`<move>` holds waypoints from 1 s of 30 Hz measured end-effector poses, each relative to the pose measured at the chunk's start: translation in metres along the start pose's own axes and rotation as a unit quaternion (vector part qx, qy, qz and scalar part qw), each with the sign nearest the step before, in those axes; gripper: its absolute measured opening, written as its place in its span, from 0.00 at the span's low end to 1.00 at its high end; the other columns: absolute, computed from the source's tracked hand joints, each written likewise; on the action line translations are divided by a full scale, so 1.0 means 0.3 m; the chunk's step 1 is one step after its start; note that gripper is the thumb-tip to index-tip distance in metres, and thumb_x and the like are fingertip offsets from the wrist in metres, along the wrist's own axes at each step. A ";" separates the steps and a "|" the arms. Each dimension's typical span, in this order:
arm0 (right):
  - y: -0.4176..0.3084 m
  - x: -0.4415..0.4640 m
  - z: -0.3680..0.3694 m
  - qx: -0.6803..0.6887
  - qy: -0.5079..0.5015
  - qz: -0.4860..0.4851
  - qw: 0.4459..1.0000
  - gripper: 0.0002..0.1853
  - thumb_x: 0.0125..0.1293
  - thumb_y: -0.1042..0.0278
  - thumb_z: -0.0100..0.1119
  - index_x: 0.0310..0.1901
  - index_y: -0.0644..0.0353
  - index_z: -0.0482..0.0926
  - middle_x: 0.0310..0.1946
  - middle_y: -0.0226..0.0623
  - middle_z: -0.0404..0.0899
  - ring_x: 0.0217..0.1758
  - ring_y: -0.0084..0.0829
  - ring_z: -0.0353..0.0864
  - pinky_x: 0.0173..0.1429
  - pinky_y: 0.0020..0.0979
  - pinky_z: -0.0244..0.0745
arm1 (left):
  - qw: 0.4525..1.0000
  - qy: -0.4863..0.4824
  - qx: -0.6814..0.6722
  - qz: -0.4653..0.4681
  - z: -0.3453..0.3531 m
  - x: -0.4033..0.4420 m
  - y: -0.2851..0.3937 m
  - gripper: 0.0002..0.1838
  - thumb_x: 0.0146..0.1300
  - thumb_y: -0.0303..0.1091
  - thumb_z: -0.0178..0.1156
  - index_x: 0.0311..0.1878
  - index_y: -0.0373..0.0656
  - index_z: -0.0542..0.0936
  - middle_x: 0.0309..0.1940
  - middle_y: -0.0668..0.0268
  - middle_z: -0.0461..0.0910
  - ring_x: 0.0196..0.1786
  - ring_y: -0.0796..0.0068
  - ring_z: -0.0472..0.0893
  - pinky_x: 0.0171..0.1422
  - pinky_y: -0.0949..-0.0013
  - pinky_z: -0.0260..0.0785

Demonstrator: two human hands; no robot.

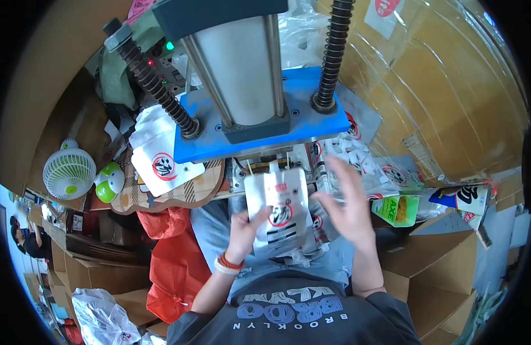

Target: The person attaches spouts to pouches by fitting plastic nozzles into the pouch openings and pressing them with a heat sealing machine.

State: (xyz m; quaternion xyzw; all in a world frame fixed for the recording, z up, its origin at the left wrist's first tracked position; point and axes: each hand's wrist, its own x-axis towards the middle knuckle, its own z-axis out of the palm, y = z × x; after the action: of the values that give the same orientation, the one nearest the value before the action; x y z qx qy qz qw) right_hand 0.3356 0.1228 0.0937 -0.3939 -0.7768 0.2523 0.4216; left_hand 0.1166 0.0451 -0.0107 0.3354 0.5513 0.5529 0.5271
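My left hand [246, 231] is closed on a white and silver spout pouch [288, 195], its thumb lying across the front. A red ring with a black character is printed on the pouch, and its spout points up towards the press. To the right of the pouch, my right hand [349, 207] is open with fingers apart, holding nothing. In front of both hands stands a press with a blue plate [248, 138] and spring-wrapped rods. Small white spouts [357, 158] lie in a heap just beyond my right hand.
A stack of flat pouches [162, 167] lies on a patterned board at left, beside a small green-and-white fan [69, 172]. A large cardboard box [426, 86] rises at right, with an open carton [438, 276] below it. Red bags [176, 270] hang by my left leg. Another person [33, 238] is far left.
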 end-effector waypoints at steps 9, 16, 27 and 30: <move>0.371 0.007 0.049 -0.314 -0.022 0.040 0.948 0.15 0.59 0.73 0.63 0.49 0.61 0.80 0.50 0.40 0.77 0.51 0.45 0.72 0.60 0.46 0.66 | 0.989 0.012 -0.137 -0.052 -0.012 0.104 0.068 0.12 0.67 0.33 0.64 0.47 0.34 0.83 0.41 0.64 0.86 0.42 0.77 0.85 0.47 0.72 0.77; 0.300 -0.053 -0.008 -0.116 0.119 0.101 0.981 0.10 0.67 0.73 0.62 0.49 0.61 0.77 0.44 0.39 0.78 0.47 0.34 0.76 0.52 0.35 0.70 | 0.633 0.236 0.716 0.176 -0.508 0.219 0.036 0.45 0.60 0.62 0.61 0.76 0.52 0.60 0.75 0.58 0.60 0.76 0.47 0.58 0.75 0.29 0.39; -0.163 -0.022 0.073 0.068 -0.018 -0.199 0.978 0.15 0.53 0.85 0.67 0.44 0.64 0.84 0.45 0.41 0.81 0.47 0.37 0.82 0.48 0.33 0.80 | 0.856 0.165 0.415 0.260 -0.215 -0.158 0.233 0.18 0.49 0.15 0.60 0.43 0.41 0.87 0.40 0.58 0.87 0.40 0.68 0.87 0.39 0.70 0.76; -0.170 -0.012 0.109 0.052 -0.099 -0.275 0.955 0.18 0.47 0.81 0.73 0.43 0.61 0.87 0.44 0.34 0.83 0.45 0.33 0.83 0.48 0.31 0.80 | 0.789 0.059 0.473 0.388 -0.151 -0.197 0.290 0.17 0.45 0.18 0.63 0.41 0.43 0.87 0.41 0.62 0.87 0.47 0.64 0.87 0.46 0.67 0.80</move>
State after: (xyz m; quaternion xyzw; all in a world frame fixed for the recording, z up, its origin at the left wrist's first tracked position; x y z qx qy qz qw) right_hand 0.2884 0.0893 0.1120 -0.1156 -0.8788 0.2046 0.4154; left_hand 0.0679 -0.0086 0.0780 0.6954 0.5974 0.3993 0.0103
